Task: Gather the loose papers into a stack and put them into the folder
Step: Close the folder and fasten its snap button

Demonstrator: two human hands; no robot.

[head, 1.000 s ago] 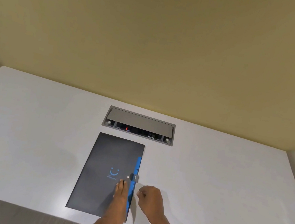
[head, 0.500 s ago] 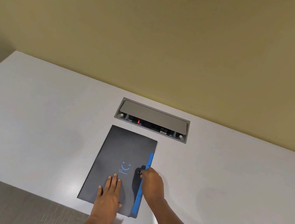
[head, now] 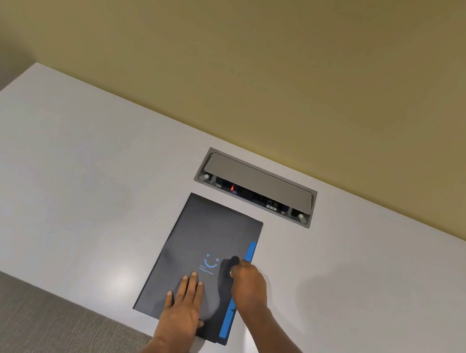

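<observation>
1. Lying flat on the white desk (head: 70, 180) is a dark grey folder (head: 209, 234), closed, its long side running away from the person and its near end close to the desk's front edge.
2. The folder sits just in front of a recessed grey cable box (head: 258, 180) set into the desk, whose lid is tilted up and shows a small red light inside.
3. A blue smiley mark (head: 210, 262) is printed on the cover, and a blue strip (head: 238, 294) runs along the folder's right edge.
4. The left hand (head: 183, 306) rests palm down on the near part of the cover, fingers spread flat and gripping nothing.
5. The right hand (head: 247, 283) is curled at the right edge of the folder, its fingertips pinched around a small dark fastener (head: 233, 261) beside the blue strip.
6. No sheet edge can be made out at the folder; whether papers lie inside cannot be told.
7. A yellow wall (head: 246, 55) stands behind the desk, and grey carpet (head: 16, 319) shows below its front edge.
</observation>
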